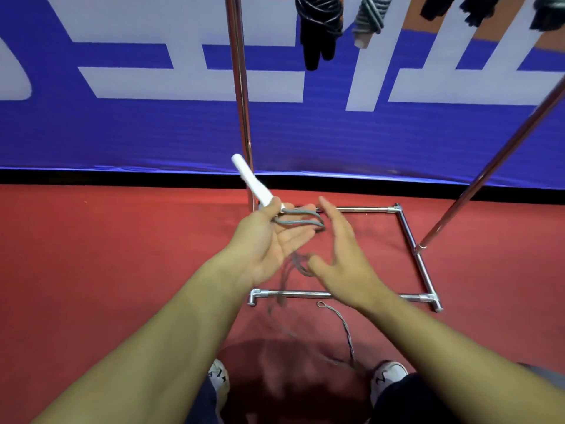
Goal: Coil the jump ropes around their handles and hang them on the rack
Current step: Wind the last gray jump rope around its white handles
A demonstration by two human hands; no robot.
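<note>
Nearest, two white shoes [388, 376] stood on the red floor [91, 255], with the grey rope [347, 327] trailing between them, its looped end lying just short of the rack's base. Above these, two bare forearms reached forward. Left hand [269, 240]: palm up, fingers mostly straight, thumb pinning the lower end of a white handle [252, 180] against the forefinger; the handle slanted up and to the left. Rope strands lay looped across the left fingers, ran over to the right hand and fell, motion-blurred, toward the floor. Right hand [345, 255]: edge-on beside the left, fingers extended, thumb spread; a blurred strand passed at the thumb, though whether it was pinched could not be told. Rack [243, 87]: chrome tube, a square base frame lying on the floor beyond the hands, one upright rising behind the handle, a second pole slanting up at right. Behind it, a blue banner [153, 133] with large white characters, black strip at its foot. At the top edge, hanging by the rack: a black coiled bundle [319, 29], a grey coiled bundle [368, 18] with pale handle ends, and further dark bundles [477, 9] to the right, partly cut off.
</note>
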